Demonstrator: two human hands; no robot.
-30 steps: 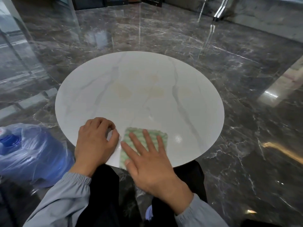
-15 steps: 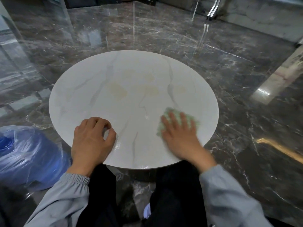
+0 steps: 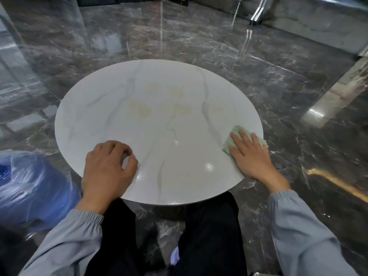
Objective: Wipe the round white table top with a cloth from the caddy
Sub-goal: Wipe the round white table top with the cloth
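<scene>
Now — round white table top (image 3: 95, 124) | faint yellowish stains (image 3: 142, 110) | dark marble floor (image 3: 199, 36)

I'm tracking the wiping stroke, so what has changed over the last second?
The right hand, pressing the green cloth flat, slid it from beside the left hand across to the right rim of the table top. Nothing was grasped or released. The left hand stayed resting near the front edge, fingers curled, and the yellowish stains in the middle remain.

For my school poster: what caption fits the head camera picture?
Right hand presses a green cloth on the right edge of the round white table top; left hand rests nearby.
</scene>
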